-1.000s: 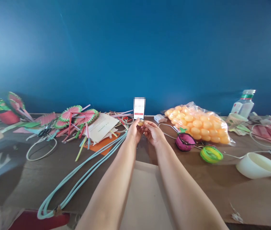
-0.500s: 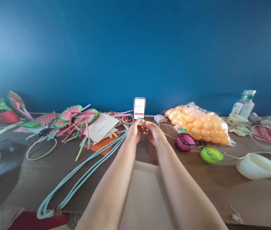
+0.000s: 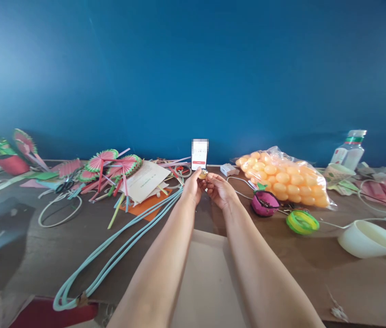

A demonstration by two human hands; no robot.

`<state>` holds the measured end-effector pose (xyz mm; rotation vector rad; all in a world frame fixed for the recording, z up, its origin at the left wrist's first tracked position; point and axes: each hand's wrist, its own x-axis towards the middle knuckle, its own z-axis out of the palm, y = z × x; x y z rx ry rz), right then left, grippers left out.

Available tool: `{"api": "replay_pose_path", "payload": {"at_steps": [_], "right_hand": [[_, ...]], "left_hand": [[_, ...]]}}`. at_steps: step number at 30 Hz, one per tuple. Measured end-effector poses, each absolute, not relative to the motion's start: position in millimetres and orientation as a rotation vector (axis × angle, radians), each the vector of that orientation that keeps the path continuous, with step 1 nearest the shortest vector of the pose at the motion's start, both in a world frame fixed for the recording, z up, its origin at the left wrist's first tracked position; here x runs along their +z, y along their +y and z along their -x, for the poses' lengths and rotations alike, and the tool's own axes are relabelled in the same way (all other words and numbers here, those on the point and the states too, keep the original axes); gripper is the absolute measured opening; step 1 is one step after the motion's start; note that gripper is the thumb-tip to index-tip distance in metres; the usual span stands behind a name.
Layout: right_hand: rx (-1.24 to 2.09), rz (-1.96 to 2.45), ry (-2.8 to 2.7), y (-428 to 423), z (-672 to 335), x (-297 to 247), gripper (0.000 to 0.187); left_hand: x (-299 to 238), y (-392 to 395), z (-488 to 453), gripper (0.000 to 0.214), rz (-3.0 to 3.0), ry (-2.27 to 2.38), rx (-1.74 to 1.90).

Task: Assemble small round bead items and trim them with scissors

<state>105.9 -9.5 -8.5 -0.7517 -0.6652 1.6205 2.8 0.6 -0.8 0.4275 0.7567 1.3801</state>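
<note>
A small gold object sits between the two hands, just in front of the phone. It looks rounded and shiny, with a bright glint on top and darker gold along its lower edge; the fingers cover part of it, and it is too small to make out finer detail. The left hand has its fingers clamped on its left side, the thumb lying along it. The right hand pinches its near right edge with bunched fingertips. The phone stands upright with its screen lit.

Just right of the phone lies a small white box; farther right are a clear bag of orange egg-shaped balls, a magenta bowl and a cream cup. Left of the phone, printed paper, watermelon-patterned paper fans and a looped pale-blue cable rest on the brown surface.
</note>
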Motion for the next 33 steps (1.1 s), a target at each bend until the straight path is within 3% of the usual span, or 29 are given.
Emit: {"api": "replay_pose_path", "payload": {"at_steps": [33], "right_hand": [[1.583,0.76,-0.74,-11.3,-107.9,-10.0,0.026]], "left_hand": [[-3.5,0.8,-4.8,0.027,-0.487,0.786,1.401]]}}
